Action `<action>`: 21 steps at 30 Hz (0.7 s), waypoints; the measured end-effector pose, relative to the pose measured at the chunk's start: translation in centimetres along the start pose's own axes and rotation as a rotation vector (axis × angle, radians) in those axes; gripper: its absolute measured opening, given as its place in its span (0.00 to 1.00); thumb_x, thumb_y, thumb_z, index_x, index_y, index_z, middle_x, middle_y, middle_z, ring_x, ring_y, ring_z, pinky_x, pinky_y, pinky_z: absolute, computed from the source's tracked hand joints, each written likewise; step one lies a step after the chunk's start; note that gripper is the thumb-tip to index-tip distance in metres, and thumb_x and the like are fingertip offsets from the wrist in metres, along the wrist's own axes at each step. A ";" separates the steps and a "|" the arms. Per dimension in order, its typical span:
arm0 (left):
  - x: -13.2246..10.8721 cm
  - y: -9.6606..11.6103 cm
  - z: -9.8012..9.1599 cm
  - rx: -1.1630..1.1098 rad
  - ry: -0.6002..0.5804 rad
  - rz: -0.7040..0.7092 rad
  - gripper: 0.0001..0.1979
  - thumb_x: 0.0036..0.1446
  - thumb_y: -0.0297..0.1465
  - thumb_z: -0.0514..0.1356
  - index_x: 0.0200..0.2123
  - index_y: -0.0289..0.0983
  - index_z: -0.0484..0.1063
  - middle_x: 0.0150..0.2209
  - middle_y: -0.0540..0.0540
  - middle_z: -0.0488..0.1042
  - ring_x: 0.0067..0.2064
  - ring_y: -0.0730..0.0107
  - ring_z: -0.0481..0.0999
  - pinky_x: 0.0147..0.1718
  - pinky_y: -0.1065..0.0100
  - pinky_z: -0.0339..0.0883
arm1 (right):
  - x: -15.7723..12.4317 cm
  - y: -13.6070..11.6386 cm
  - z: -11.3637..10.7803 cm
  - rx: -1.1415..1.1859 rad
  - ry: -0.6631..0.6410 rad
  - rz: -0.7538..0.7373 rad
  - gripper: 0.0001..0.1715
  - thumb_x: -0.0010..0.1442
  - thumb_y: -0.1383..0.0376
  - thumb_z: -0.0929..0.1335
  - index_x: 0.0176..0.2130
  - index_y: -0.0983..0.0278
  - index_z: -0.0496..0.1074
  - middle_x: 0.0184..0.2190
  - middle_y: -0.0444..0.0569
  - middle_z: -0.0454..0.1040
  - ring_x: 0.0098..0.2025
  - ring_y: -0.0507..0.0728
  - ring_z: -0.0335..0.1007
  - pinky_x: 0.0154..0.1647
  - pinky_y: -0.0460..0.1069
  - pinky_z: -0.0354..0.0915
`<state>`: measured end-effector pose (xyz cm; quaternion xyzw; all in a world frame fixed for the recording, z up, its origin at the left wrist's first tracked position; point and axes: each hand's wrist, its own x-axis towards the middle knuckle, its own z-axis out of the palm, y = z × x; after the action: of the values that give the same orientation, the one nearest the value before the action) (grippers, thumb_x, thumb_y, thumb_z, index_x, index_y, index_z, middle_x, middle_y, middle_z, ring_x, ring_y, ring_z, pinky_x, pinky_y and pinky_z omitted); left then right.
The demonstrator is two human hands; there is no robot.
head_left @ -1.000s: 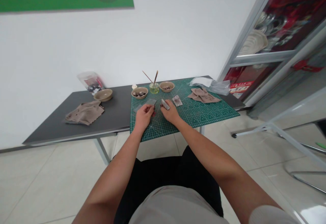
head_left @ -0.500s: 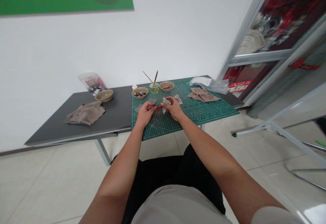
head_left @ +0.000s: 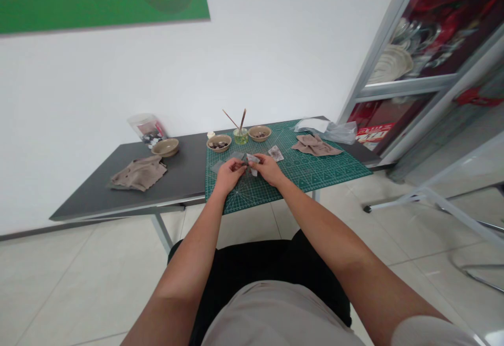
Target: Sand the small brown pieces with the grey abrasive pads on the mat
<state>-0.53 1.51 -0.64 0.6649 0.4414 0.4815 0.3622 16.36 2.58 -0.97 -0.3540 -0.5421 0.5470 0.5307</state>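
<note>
Above the green cutting mat (head_left: 311, 173), my left hand (head_left: 229, 177) and my right hand (head_left: 269, 170) meet fingertip to fingertip. In my right hand is a folded whitish-grey sheet (head_left: 253, 160), paper or thin cloth. My left hand's fingers are pinched at the edge of something small and dark between the hands, too small to name. A greyish translucent piece (head_left: 217, 166) lies on the mat by my left hand. To the right of my right hand is a small speckled grey sheet (head_left: 276, 153), flat on the mat.
Behind my hands stand two bowls (head_left: 219, 148) (head_left: 260, 138) of small dark pieces and a jar (head_left: 240, 138) of yellowish liquid holding two sticks. Brown cloths (head_left: 139, 174) (head_left: 316, 146) lie on both sides. Leftward are another bowl (head_left: 165, 154) and a clear tub (head_left: 145, 128); a plastic bag (head_left: 340, 132) lies back right.
My hands have come closer together, and the sheet in my right hand has shifted slightly left. The speckled sheet now shows more fully. The whole view has moved a little.
</note>
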 end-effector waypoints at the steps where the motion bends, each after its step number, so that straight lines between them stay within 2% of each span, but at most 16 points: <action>1: 0.0 0.0 0.0 0.003 0.000 0.002 0.08 0.50 0.35 0.64 0.33 0.37 0.72 0.25 0.51 0.72 0.28 0.71 0.72 0.31 0.68 0.65 | -0.1 -0.1 0.0 -0.008 -0.002 -0.003 0.25 0.41 0.52 0.77 0.35 0.65 0.73 0.26 0.42 0.73 0.27 0.51 0.65 0.28 0.46 0.63; 8: 0.0 -0.4 0.1 0.079 0.033 -0.004 0.07 0.48 0.32 0.63 0.32 0.36 0.73 0.24 0.53 0.71 0.27 0.72 0.70 0.29 0.70 0.63 | -0.3 -0.3 0.2 -0.039 0.011 0.055 0.24 0.40 0.53 0.77 0.33 0.65 0.74 0.24 0.42 0.72 0.25 0.51 0.63 0.24 0.46 0.59; 13: 0.1 -0.8 0.2 0.106 0.030 0.022 0.08 0.50 0.33 0.63 0.33 0.36 0.75 0.25 0.52 0.72 0.28 0.72 0.70 0.30 0.69 0.63 | -0.2 0.2 0.0 -0.102 0.012 0.004 0.21 0.44 0.52 0.75 0.33 0.65 0.75 0.24 0.42 0.72 0.24 0.51 0.63 0.22 0.45 0.59; 16: 0.0 -0.6 0.2 0.110 0.046 0.019 0.07 0.50 0.33 0.63 0.32 0.36 0.76 0.25 0.52 0.73 0.27 0.72 0.70 0.30 0.69 0.63 | -0.2 0.2 -0.1 -0.133 -0.002 0.011 0.20 0.46 0.52 0.73 0.32 0.64 0.75 0.22 0.42 0.71 0.23 0.51 0.63 0.22 0.45 0.59; 21: -0.2 0.0 0.2 0.193 0.027 0.007 0.05 0.49 0.30 0.62 0.31 0.36 0.74 0.25 0.52 0.73 0.27 0.71 0.70 0.30 0.69 0.63 | -0.2 0.0 0.1 -0.093 0.000 0.063 0.19 0.44 0.52 0.75 0.29 0.65 0.74 0.20 0.41 0.71 0.21 0.50 0.63 0.21 0.46 0.59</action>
<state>-0.36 1.35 -0.78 0.6919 0.4882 0.4468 0.2888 16.32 2.38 -0.96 -0.3954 -0.5556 0.5375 0.4961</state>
